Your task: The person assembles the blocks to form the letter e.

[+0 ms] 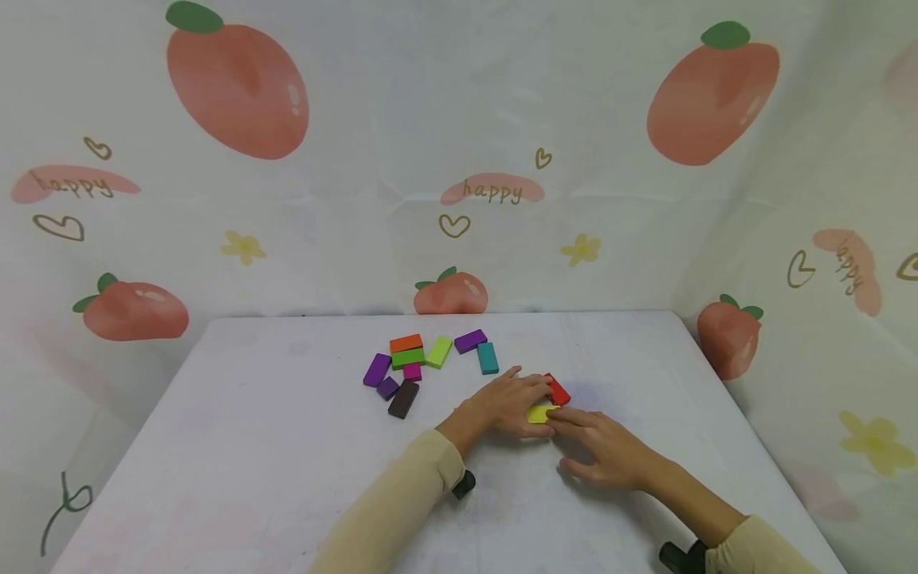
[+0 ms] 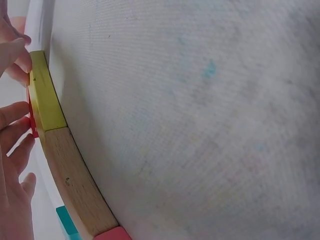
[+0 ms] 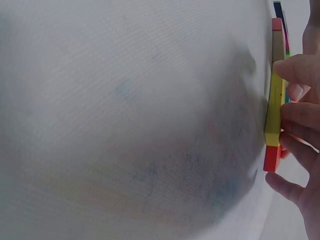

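In the head view, a yellow block lies at the right centre of the table, against a red block. My left hand pinches the yellow block, thumb along its near side and fingertips by the red one. My right hand reaches in from the right, its straight fingers touching the yellow block, its thumb apart. In the left wrist view, a plain wooden block adjoins the yellow one, followed by a pinkish-red block. My left hand hides both from the head camera.
Left of the hands lie loose blocks: orange, green, lime, magenta, dark brown and several purple ones. A teal block lies just beyond my left hand. A patterned cloth hangs behind the white table.
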`<state>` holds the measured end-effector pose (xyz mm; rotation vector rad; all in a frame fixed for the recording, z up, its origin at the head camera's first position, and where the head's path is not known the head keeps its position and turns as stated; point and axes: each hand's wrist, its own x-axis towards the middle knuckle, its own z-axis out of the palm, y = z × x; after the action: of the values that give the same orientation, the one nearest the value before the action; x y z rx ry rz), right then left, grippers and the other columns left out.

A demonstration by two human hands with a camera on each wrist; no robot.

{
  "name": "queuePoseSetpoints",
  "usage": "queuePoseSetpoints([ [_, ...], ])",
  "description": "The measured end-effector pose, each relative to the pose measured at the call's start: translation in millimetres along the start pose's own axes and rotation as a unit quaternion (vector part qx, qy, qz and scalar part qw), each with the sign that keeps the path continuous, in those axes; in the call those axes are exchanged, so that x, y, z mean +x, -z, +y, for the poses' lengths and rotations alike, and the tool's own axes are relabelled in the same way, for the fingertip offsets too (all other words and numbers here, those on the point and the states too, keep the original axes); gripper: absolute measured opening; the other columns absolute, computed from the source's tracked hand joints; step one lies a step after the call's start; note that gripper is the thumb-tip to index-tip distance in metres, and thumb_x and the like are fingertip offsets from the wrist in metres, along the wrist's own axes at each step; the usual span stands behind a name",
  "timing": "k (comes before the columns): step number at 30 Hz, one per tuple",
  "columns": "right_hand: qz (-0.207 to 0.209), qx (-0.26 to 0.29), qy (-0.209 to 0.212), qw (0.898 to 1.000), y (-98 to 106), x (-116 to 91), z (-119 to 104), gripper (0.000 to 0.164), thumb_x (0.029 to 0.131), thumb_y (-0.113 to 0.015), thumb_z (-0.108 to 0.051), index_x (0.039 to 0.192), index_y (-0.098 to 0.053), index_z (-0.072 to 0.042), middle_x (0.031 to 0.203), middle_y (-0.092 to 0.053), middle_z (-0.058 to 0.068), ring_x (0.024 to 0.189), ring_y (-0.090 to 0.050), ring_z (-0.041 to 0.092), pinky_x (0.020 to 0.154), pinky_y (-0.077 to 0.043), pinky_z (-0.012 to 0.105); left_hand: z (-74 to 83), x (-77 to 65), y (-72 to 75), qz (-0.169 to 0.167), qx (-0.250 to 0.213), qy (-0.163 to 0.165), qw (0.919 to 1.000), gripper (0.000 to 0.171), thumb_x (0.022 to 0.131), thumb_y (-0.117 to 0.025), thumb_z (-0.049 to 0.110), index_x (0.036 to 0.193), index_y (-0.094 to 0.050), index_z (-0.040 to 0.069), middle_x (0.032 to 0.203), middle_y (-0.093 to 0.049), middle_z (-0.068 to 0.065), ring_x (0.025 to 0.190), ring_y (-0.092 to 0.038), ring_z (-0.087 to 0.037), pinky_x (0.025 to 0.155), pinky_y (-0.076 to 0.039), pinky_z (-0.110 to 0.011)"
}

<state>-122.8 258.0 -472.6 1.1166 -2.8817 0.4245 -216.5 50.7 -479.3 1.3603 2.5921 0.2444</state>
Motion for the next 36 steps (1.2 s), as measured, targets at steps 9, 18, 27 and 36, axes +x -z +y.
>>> queuePoseSetpoints([
  [9,0.005,-0.008,0.007,1.000,0,1,0,0.052,0.085,-0.075,-0.030,0.131,-0.065,-0.007,0.138,-0.060,0.009,0.123,-0.058,0.026,0.093,-0.052,0.053,-0.8,-1.6,1.5,-0.001,0.014,0.003,0.9999,0.064,0.091,-0.056,0.058,0.142,-0.052,0.020,0.151,-0.046,0.003,0.143,-0.036,-0.013,0.121,-0.018,-0.046],
  [18,0.016,-0.017,0.018,1.000,1,1,0,0.054,0.084,-0.076,-0.030,0.132,-0.064,-0.007,0.137,-0.060,0.008,0.122,-0.059,0.026,0.091,-0.053,0.052,-14.6,-19.8,12.4,0.013,0.015,0.012,0.9997,0.070,0.094,-0.051,0.060,0.151,-0.044,0.020,0.157,-0.039,0.002,0.146,-0.033,-0.015,0.119,-0.022,-0.047],
  [27,0.000,-0.014,0.003,1.000,1,1,-2,0.055,0.085,-0.075,-0.030,0.133,-0.063,-0.006,0.139,-0.059,0.009,0.123,-0.058,0.025,0.093,-0.052,0.051,-55.1,-48.5,21.9,0.050,-0.004,0.094,0.9943,0.057,0.099,-0.049,0.049,0.147,-0.051,0.018,0.155,-0.043,-0.002,0.145,-0.034,-0.019,0.118,-0.024,-0.052],
  [36,-0.007,-0.014,-0.012,1.000,1,1,-4,0.055,0.084,-0.076,-0.030,0.133,-0.064,-0.007,0.139,-0.059,0.008,0.122,-0.058,0.025,0.094,-0.053,0.050,-76.1,-64.2,19.9,0.047,-0.008,0.145,0.9883,0.053,0.104,-0.045,0.040,0.152,-0.043,0.019,0.157,-0.040,-0.001,0.149,-0.027,-0.026,0.118,-0.020,-0.056],
])
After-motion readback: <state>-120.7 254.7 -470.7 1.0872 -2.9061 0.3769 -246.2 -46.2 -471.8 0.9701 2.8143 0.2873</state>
